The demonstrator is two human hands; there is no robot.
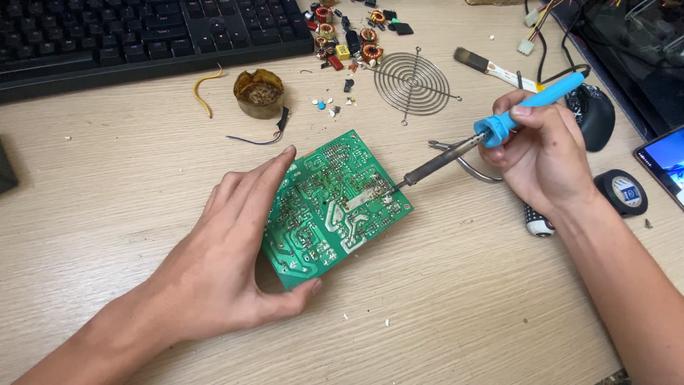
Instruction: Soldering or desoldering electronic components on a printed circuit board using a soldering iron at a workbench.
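Green circuit board [333, 207] lying solder side up near the middle of the wooden worktop [456, 299], steadied by the left hand [228, 264]: fingers [265, 178] spread flat along its left edge, thumb pressed to the near corner, not wrapped round anything. Right hand [541, 153] closed in a pen grip on the blue handle of a soldering iron [491, 132], tip touching a joint near the board's right edge. Board probably light, stiff and easily cracked or scratched; best held by bare edges, clear of traces and the hot tip. Round tin of brownish flux [258, 93] beyond the board, a wire fan guard [412, 84] and loose copper coils [370, 51] further back, below a black keyboard [142, 36]. Roll of black tape [621, 192] with a round blue-and-white label at right, beside a phone [666, 160] with a lit screen.
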